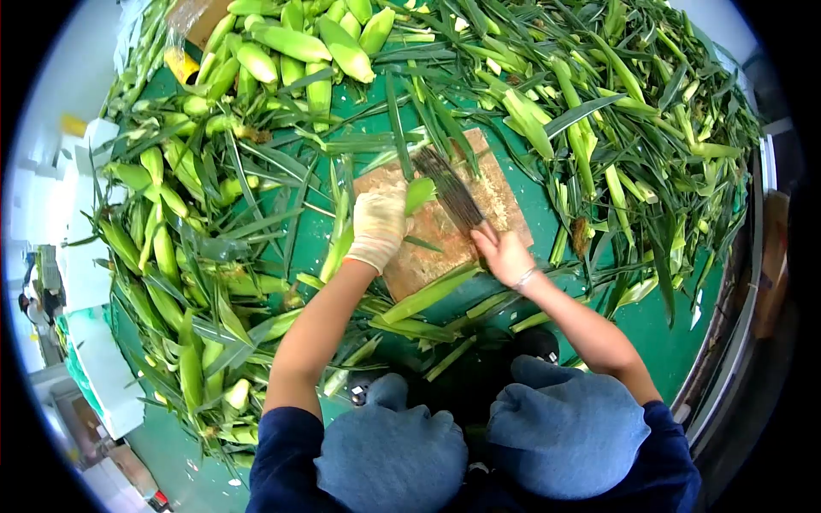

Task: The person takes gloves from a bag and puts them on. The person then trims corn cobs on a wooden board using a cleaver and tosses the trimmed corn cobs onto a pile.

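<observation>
My left hand (379, 224), in a pale glove, is closed round a green ear of corn (419, 195) over the left part of a worn wooden board (432, 261). Most of that ear is hidden under the glove. In my right hand (506, 256), which is bare with a band at the wrist, is the handle of a knife with a broad dark blade (451, 190). Its blade slants up and left over the board, close to the ear. Pale crumbs lie on the wood to the right of the blade. A loose green husk (428, 295) crosses the board's near edge.
Husked-in corn ears (299, 43) are heaped at the back left. More unhusked corn with leaves (167, 248) lies along the left. A large mound of cut leaves and husks (633, 111) fills the right. White boxes (90, 359) stand at far left on the green floor (663, 350).
</observation>
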Demonstrator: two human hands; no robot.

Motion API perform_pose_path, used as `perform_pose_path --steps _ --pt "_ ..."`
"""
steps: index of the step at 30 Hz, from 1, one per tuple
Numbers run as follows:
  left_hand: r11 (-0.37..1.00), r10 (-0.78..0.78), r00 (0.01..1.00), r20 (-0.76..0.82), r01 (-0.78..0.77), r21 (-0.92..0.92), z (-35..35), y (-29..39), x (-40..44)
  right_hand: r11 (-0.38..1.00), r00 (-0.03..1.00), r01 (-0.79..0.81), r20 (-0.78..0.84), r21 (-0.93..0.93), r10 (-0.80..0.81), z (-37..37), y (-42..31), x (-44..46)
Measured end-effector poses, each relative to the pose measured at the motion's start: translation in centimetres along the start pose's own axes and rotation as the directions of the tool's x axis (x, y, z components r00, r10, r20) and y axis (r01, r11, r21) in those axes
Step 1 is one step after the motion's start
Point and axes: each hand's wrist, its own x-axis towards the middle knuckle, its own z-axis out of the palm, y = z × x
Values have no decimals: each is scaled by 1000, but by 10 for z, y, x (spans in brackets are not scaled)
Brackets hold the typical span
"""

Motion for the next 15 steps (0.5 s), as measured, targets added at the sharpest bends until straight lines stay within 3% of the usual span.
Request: perform_pose_path --steps 2,4,5,6,8,10,11,15 --pt "943 -45 992 119 82 -323 -9 -4 -1 989 987 -140 69 -48 143 -19 6 -3" --pt "920 -38 991 127 85 -384 -26 1 -9 975 980 -194 17 -113 197 -37 1 -2" --pt "664 -57 996 75 94 -742 -39 3 -15 970 978 -210 -31 -125 207 -44 1 1" --pt "279 -91 995 49 73 -958 -47 4 -21 968 973 -226 -70 -108 219 -47 7 -1" --pt "112 -34 998 48 52 -992 -66 -1 -31 963 963 -254 -116 -92 243 -55 11 3" --pt "-15 -87 994 69 68 -998 -81 2 -42 959 960 -271 -100 -88 262 -59 6 5" --pt "-182 -68 989 135 120 -976 -91 3 -45 956 958 -280 -86 -83 273 -59 3 2" --pt "-239 -105 989 104 76 -968 -98 -1 -51 972 977 -204 -82 -119 195 -54 22 0"
